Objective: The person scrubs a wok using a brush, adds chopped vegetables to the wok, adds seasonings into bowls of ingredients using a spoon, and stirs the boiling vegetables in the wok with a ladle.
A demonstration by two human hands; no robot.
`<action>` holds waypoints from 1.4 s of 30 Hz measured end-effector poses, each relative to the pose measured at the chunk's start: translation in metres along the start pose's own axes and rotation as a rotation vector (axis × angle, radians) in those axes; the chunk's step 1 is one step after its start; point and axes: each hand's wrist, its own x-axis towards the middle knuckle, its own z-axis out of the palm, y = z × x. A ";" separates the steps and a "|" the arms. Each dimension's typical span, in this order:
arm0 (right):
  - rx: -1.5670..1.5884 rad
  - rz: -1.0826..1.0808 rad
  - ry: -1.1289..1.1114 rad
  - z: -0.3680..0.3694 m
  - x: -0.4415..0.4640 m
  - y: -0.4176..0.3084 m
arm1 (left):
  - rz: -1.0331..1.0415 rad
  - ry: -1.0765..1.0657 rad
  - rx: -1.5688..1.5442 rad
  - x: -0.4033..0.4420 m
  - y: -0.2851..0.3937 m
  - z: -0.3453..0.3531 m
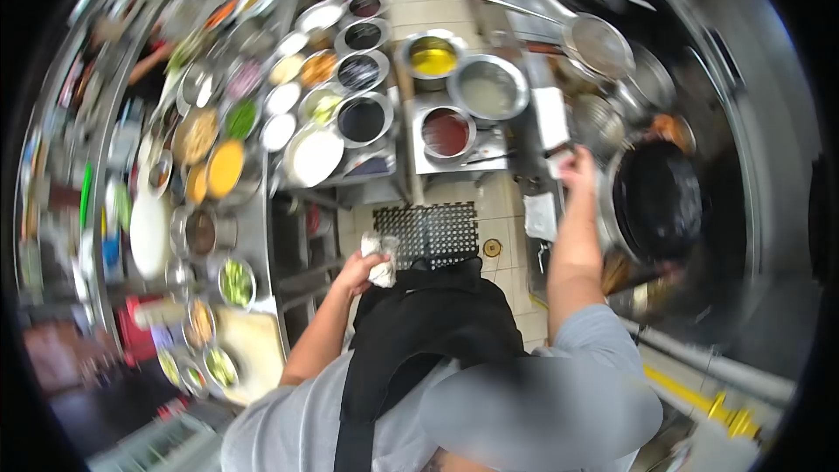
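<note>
My left hand (354, 273) is closed around a crumpled white cloth (382, 262), held low in front of the black apron (437, 319). Out to the right, my right hand (577, 171) reaches over the stove's front edge, its fingers curled by a short dark piece (559, 149). Blur hides what that piece belongs to and how the fingers meet it. Just beyond that hand lies a white strip (551, 114) along the edge, and a white cloth (540, 215) hangs nearer to me. A large black wok (657, 201) sits right of my forearm.
A mesh strainer (599, 46) rests over pots at the back right. Ahead, a low stand holds a pot of red liquid (448, 133), a pot of yellow liquid (433, 57) and a cloudy basin (488, 87). Several ingredient bowls crowd the left counters. A rubber mat (428, 232) covers the floor.
</note>
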 end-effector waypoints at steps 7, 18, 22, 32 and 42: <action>-0.090 -0.046 0.127 -0.010 -0.036 -0.164 | 0.017 0.074 -0.136 -0.028 -0.057 -0.105; -0.334 -0.361 0.403 0.044 -0.248 0.059 | 0.266 0.314 -0.236 -0.002 -0.086 -0.172; -0.450 -0.206 0.118 0.036 -0.285 0.097 | 0.528 0.613 -0.148 -0.027 -0.084 -0.186; -0.536 0.157 -0.147 0.118 -0.322 0.111 | 0.535 1.527 0.006 -0.156 -0.108 -0.314; -0.916 -0.241 -0.316 0.305 -0.150 0.125 | -0.034 2.001 0.433 -0.180 -0.125 -0.292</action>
